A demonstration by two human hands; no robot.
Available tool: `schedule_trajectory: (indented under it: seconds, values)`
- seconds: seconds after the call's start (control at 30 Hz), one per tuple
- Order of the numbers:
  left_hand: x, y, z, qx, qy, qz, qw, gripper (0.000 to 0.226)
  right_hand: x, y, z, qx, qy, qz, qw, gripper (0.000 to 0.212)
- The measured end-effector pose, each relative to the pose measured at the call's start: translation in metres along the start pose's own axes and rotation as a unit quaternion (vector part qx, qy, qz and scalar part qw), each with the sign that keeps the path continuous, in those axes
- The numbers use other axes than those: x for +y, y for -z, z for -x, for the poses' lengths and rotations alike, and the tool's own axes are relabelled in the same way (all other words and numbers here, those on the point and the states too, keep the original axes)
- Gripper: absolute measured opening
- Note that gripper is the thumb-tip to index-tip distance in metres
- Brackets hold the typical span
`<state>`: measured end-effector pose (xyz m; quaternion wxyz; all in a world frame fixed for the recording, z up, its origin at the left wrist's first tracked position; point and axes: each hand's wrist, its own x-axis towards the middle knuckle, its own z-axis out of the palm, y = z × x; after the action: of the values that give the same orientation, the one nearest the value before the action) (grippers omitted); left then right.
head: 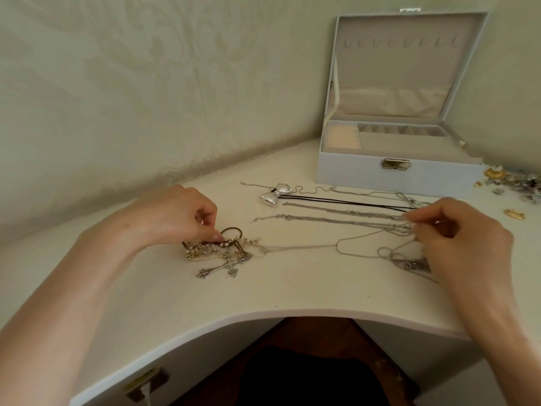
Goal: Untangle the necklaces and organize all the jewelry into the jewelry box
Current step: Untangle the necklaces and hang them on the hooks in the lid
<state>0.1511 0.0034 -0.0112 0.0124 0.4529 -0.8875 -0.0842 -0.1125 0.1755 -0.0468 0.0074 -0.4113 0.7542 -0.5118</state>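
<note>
The left hand point(175, 215) sits low on the white table point(292, 291), fingers curled and thumb tip down on a tangle point(205, 249) of pearl-and-gold pieces and a brown cord loop, pinching it at its upper edge; a silver cross pendant point(222, 266) lies at the near side of that tangle, touching it; the right hand point(465, 235) is well apart to the right, fingers also curled, its fingertips nipped together on the silver chains point(336, 221) where their ends gather; just below that hand, partly hidden by it, lies a silver triangular pendant point(411, 264) with loops of fine chain round it; a thin chain point(301, 247) runs across the table from the tangle towards the right hand, though I cannot tell whether it is caught in the grip; beyond it the silver chains lie in rough rows stretched left to right; farther back a black cord point(351, 200) lies alongside them, with a silver bow pendant point(275, 194) at its left end; behind these stands the jewelry box point(366, 174), pale grey, lid upright, its metal latch point(395, 164) facing the person; inside, ring rolls fill the left compartment and a row of small compartments runs along the back; right of the box, at the frame edge, lies a heap of small pieces point(515, 183) in gold and silver, with a gold oval ring point(514, 213) nearer and by itself.
</note>
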Motion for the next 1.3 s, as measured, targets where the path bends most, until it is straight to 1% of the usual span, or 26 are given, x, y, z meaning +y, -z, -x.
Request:
schedule_trajectory:
  seconds: [0.13,0.17,0.23,0.27,0.3,0.33,0.4,0.47,0.53,0.57,0.7,0.77,0.9,0.97,1.0,1.07,1.1,1.13,1.17,1.2,1.23,1.27,1.3]
  values:
    - [0.001,0.0,0.001,0.014,-0.021,0.025,0.999,0.02,-0.002,-0.003,0.002,-0.097,0.015,0.073,0.993,0.038]
    - [0.003,0.0,0.001,0.027,-0.034,0.03,0.999,0.02,-0.005,-0.006,0.004,-0.107,0.041,0.087,0.99,0.038]
    - [0.009,-0.001,0.002,0.079,-0.064,0.06,0.993,0.02,-0.011,-0.014,0.008,-0.119,0.117,0.104,0.98,0.034]
    - [0.013,-0.001,0.002,0.102,-0.081,0.089,0.987,0.02,-0.016,-0.02,0.01,-0.142,0.148,0.106,0.973,0.03]
    - [0.017,-0.001,0.003,0.106,-0.1,0.121,0.982,0.02,-0.021,-0.027,0.013,-0.171,0.172,0.105,0.965,0.025]
    - [0.02,-0.001,0.005,0.086,-0.117,0.149,0.978,0.02,-0.025,-0.033,0.015,-0.2,0.19,0.11,0.955,0.02]
    - [0.027,-0.005,0.007,0.002,-0.133,0.16,0.978,0.021,-0.032,-0.044,0.018,-0.239,0.206,0.136,0.939,0.016]
    - [0.029,-0.01,0.007,-0.064,-0.13,0.13,0.981,0.02,-0.037,-0.05,0.016,-0.257,0.199,0.152,0.933,0.014]
    - [0.026,-0.012,0.005,-0.086,-0.117,0.123,0.982,0.019,-0.041,-0.053,0.012,-0.265,0.179,0.164,0.933,0.003]
    - [0.024,-0.011,0.004,-0.089,-0.108,0.124,0.982,0.019,-0.041,-0.054,0.01,-0.264,0.175,0.175,0.932,0.004]
    - [0.016,-0.009,0.002,-0.089,-0.088,0.125,0.984,0.019,-0.034,-0.051,0.007,-0.266,0.194,0.221,0.918,0.008]
    - [0.014,-0.009,0.001,-0.093,-0.083,0.125,0.984,0.02,-0.03,-0.045,0.007,-0.277,0.186,0.212,0.919,0.011]
    - [0.005,-0.006,0.002,-0.099,-0.047,0.109,0.988,0.021,-0.022,-0.031,0.004,-0.298,0.132,0.149,0.934,0.022]
    - [0.002,-0.004,0.002,-0.098,-0.02,0.078,0.992,0.023,-0.018,-0.026,0.002,-0.303,0.118,0.136,0.936,0.022]
    - [0.001,-0.004,0.002,-0.091,-0.005,0.051,0.995,0.028,-0.016,-0.024,0.002,-0.305,0.11,0.127,0.937,0.021]
    - [0.003,-0.005,0.001,-0.044,0.015,-0.026,0.999,0.04,-0.014,-0.021,0.001,-0.3,0.1,0.106,0.943,0.019]
    - [0.007,-0.008,0.0,-0.002,0.007,-0.051,0.999,0.041,-0.013,-0.021,0.001,-0.296,0.098,0.1,0.945,0.017]
    - [0.014,-0.011,-0.001,0.045,-0.016,-0.037,0.998,0.039,-0.013,-0.02,0.001,-0.292,0.097,0.097,0.946,0.016]
    - [0.024,-0.015,-0.001,0.083,-0.051,0.019,0.995,0.035,-0.012,-0.02,0.001,-0.29,0.096,0.095,0.948,0.015]
    - [0.036,-0.02,-0.001,0.098,-0.09,0.091,0.987,0.032,-0.012,-0.02,0.001,-0.288,0.095,0.091,0.949,0.014]
    - [0.049,-0.024,0.0,0.091,-0.126,0.141,0.978,0.03,-0.011,-0.02,0.001,-0.286,0.094,0.086,0.95,0.014]
    - [0.062,-0.029,-0.001,0.07,-0.158,0.154,0.973,0.028,-0.011,-0.02,0.001,-0.284,0.093,0.08,0.951,0.015]
    - [0.074,-0.035,-0.003,0.048,-0.185,0.142,0.971,0.027,-0.01,-0.02,0.001,-0.28,0.092,0.076,0.952,0.016]
